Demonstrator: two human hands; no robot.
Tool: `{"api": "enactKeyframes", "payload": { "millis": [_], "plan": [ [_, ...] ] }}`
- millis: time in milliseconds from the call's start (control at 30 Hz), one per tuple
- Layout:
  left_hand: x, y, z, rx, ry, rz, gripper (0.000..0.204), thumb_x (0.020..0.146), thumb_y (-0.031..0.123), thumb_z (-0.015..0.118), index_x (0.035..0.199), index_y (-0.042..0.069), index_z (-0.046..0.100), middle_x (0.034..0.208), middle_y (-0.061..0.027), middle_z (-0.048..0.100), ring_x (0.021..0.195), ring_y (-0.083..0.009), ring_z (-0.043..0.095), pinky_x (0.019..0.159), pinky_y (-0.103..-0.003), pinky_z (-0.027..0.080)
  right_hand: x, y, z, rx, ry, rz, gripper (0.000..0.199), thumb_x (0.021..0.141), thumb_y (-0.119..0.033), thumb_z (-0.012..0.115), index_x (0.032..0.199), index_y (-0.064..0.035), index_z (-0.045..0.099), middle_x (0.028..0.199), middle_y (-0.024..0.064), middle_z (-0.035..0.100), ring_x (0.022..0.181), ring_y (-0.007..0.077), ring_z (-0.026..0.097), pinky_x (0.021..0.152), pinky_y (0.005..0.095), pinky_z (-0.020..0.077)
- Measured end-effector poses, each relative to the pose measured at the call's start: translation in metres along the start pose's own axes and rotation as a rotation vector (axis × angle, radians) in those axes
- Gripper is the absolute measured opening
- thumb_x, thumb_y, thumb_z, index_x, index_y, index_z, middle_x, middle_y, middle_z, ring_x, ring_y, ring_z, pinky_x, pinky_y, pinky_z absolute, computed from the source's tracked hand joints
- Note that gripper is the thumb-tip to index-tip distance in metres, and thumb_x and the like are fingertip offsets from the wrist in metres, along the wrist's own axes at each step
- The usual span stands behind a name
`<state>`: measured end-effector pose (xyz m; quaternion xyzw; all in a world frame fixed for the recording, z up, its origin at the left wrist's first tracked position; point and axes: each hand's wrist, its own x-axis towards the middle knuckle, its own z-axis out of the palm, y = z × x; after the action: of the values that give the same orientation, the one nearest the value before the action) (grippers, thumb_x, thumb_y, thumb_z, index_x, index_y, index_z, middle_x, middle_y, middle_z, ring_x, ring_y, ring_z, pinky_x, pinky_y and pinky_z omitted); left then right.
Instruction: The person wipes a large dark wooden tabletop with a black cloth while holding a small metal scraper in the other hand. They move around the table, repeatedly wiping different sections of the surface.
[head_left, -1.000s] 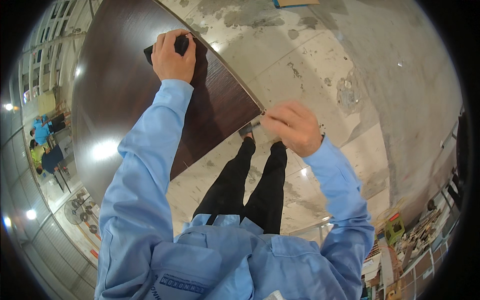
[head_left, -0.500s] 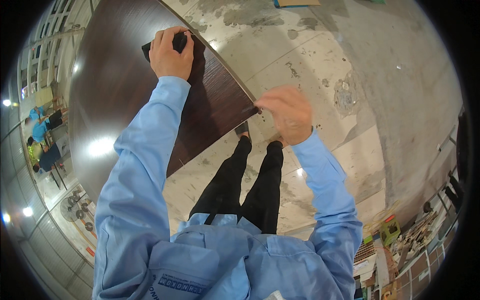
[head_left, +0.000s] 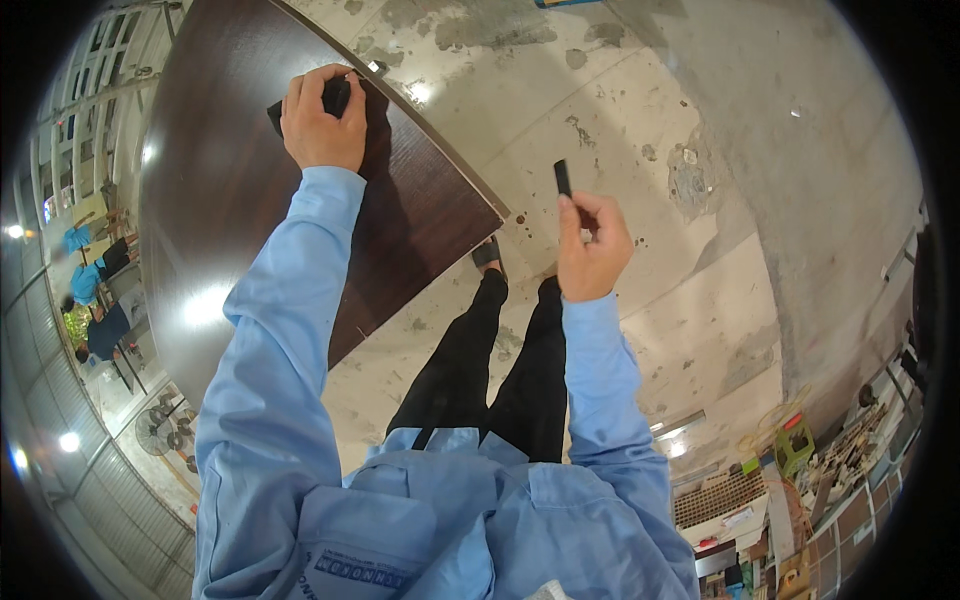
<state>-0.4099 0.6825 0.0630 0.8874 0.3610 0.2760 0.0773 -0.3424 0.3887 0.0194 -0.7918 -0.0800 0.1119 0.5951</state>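
Left hand [head_left: 322,125] is closed over a small black block [head_left: 333,97], pressing it flat on the dark wood panel [head_left: 230,190] near the panel's far end, just inside its right edge. Right hand [head_left: 592,245] is off the panel, raised over the bare concrete floor [head_left: 700,130], thumb and fingers pinching a thin black strip [head_left: 562,178] that stands upright out of the fingertips. The panel is glossy, dark brown, with a pale edge band along the right side; its near end runs down past the left sleeve. The person's feet stand on the floor by the panel's corner. My read: the block is being worked along the surface or edge. To do that well: keep the block flat, with even pressure through the palm, don't let it rock over the edge band, and move with the grain. Keep the strip hand clear so it doesn't scratch the gloss. Can't tell what the strip is. Other people are at far left, and shelving clutter sits at lower right.
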Motion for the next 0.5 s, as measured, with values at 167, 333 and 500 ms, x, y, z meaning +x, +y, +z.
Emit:
{"api": "enactKeyframes", "payload": {
  "millis": [167,333,500],
  "plan": [
    [0.001,0.001,0.0,0.001,0.012,0.019,0.011,0.089,0.021,0.076,0.099,0.016,0.072,0.102,-0.0033,0.068,0.1,-0.0293,0.065,0.09,-0.042,0.05,-0.013,-0.01,-0.006,0.536,-0.334,0.427,0.017,0.094,-0.011,0.08,0.105,0.0012,0.073,0.088,0.0009,0.068,0.08,0.0077,0.062,0.072,0.023,0.0505],
    [0.0,0.003,-0.001,0.016,0.007,0.028,0.012,0.093,0.019,0.074,0.101,0.011,0.072,0.102,-0.0073,0.069,0.099,-0.0286,0.067,0.09,-0.04,0.05,-0.027,-0.016,-0.007,0.61,-0.536,0.54,0.02,0.097,-0.016,0.078,0.104,0.0021,0.073,0.088,-0.0013,0.068,0.077,0.0054,0.058,0.068,0.0217,0.0467],
    [0.002,0.002,-0.001,0.007,0.0,0.036,0.011,0.091,0.02,0.075,0.1,0.015,0.072,0.103,-0.0038,0.068,0.101,-0.0281,0.065,0.09,-0.041,0.051,-0.022,-0.01,-0.002,0.684,-0.573,0.585,0.021,0.098,-0.018,0.076,0.104,0.0021,0.072,0.086,-0.001,0.067,0.074,0.0062,0.056,0.066,0.0225,0.0455]
  ]
}}
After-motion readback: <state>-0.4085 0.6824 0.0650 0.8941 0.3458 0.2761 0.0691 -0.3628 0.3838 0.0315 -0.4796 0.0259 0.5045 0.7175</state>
